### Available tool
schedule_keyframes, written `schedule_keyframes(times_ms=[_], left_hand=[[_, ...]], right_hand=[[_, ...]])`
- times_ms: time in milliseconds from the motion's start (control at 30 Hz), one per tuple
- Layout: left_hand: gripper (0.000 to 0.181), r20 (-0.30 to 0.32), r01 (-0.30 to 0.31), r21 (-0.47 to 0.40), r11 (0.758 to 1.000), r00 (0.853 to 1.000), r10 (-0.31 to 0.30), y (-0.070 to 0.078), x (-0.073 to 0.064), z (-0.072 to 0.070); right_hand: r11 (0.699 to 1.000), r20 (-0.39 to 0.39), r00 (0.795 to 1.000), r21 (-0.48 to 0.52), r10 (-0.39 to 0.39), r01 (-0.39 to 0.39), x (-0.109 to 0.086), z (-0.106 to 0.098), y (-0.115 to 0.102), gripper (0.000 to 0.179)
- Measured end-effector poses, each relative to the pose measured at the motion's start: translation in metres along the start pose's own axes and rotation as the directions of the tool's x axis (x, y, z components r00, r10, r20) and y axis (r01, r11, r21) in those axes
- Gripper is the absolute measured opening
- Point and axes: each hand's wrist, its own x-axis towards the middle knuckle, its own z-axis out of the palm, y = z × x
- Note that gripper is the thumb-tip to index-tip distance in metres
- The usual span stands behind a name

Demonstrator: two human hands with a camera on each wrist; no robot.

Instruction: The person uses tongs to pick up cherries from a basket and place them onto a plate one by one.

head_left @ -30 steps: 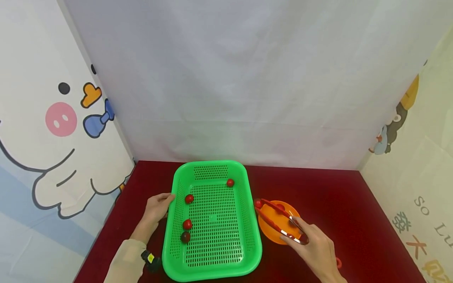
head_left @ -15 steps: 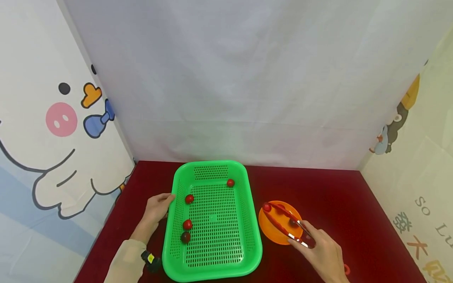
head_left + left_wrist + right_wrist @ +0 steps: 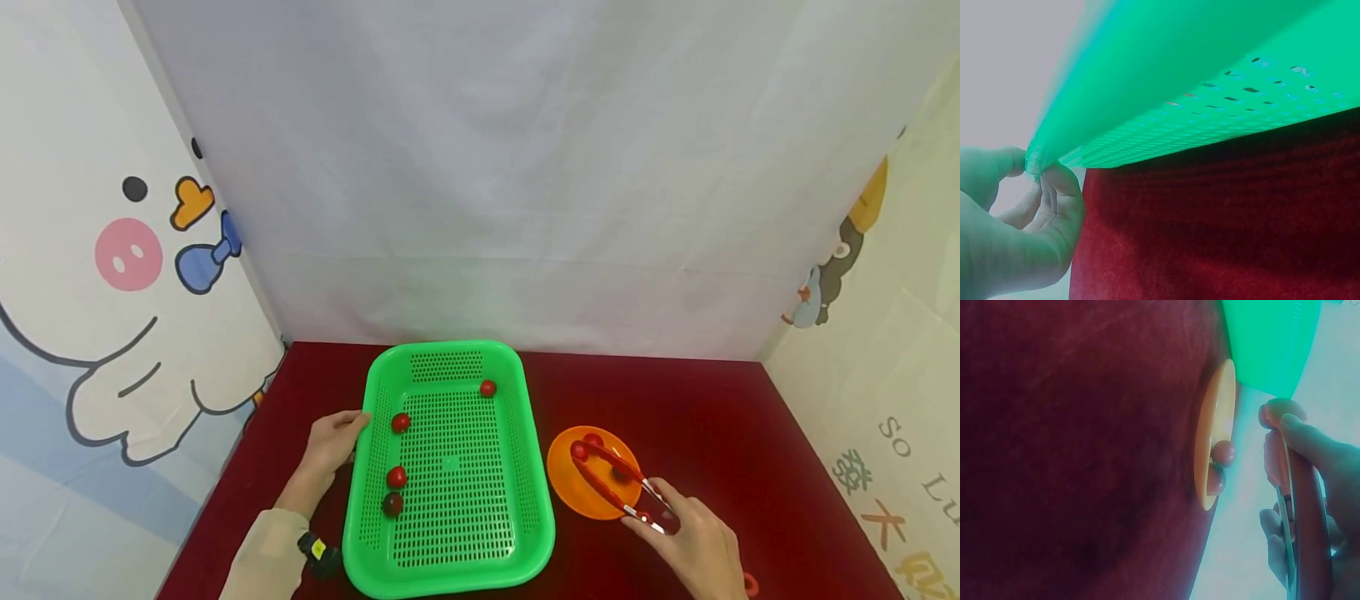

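My left hand [image 3: 333,439] pinches the left rim of a green plastic basket [image 3: 547,508]; in the left wrist view, the thumb and fingers meet at that rim. My right hand [image 3: 696,542] grips a pair of red tongs [image 3: 602,488] with metal parts. Between the tong tips is a red cherry tomato [image 3: 579,451], over an orange plate [image 3: 577,496]. On the plate lie another red cherry tomato [image 3: 593,439] and a dark one [image 3: 620,474], partly covered by the tongs. The right wrist view shows the tongs [image 3: 1310,531] raised above the plate [image 3: 1205,437].
Inside the basket, red cherry tomatoes lie at the back right [image 3: 487,388] and along the left side [image 3: 401,422], with a dark tomato [image 3: 392,504] near the front left. A dark red cloth [image 3: 675,400] covers the table. White curtains [image 3: 480,167] stand behind and at both sides.
The right hand has drawn the tongs, with the tomato in their tips, rightward and nearer, from beside the basket's right rim to over the plate. The left hand and basket stay put.
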Motion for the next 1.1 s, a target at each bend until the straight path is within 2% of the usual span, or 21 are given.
schedule_keyframes(times_ms=[233,367,467,567,800,1100], left_hand=[[0.050,0.005,-0.004,-0.003,1.000,1.000,0.004,0.000,0.000,0.000],[0.050,0.015,-0.003,-0.016,1.000,1.000,0.004,0.000,0.000,0.000],[0.050,0.018,-0.001,-0.019,1.000,1.000,0.002,0.000,-0.001,0.000],[0.050,0.017,0.000,-0.020,1.000,1.000,0.000,0.000,0.000,0.000],[0.050,0.016,0.004,-0.018,1.000,1.000,-0.003,0.000,0.000,0.000],[0.051,0.012,0.008,-0.004,1.000,1.000,-0.008,0.000,0.001,0.000]], right_hand=[[0.999,0.083,0.996,-0.038,0.036,-0.032,-0.001,-0.003,0.005,0.059],[0.995,0.174,0.981,-0.068,0.083,-0.072,0.001,-0.007,0.006,0.061],[0.993,0.215,0.972,-0.085,0.097,-0.081,0.003,-0.009,0.007,0.062],[0.993,0.223,0.971,-0.096,0.083,-0.063,0.004,-0.011,0.009,0.062],[0.994,0.177,0.984,-0.106,-0.008,0.027,0.006,-0.012,0.012,0.062],[0.989,0.219,0.976,-0.142,-0.013,0.045,0.011,-0.014,0.009,0.064]])
